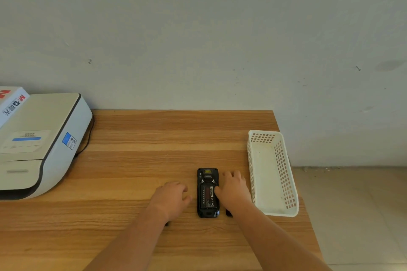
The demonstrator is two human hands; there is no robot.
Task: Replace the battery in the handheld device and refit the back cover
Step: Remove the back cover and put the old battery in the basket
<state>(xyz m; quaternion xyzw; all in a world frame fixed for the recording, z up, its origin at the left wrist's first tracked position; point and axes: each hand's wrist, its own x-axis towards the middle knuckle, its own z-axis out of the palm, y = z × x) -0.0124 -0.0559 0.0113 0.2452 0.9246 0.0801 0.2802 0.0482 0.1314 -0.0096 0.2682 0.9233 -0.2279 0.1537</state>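
Device (207, 192) lay face-down on surface (154, 138), cover off, battery (208, 197) showing. Right hand (234, 189) w/ loose fingers touched its edge; left hand (174, 197) loosely curled, empty. Looked rigid, light; grip by long sides.

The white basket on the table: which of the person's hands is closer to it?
Right. The right hand lies between the handheld device and the white basket, close beside the basket's near wall. The left hand rests on the device's far side, well away.
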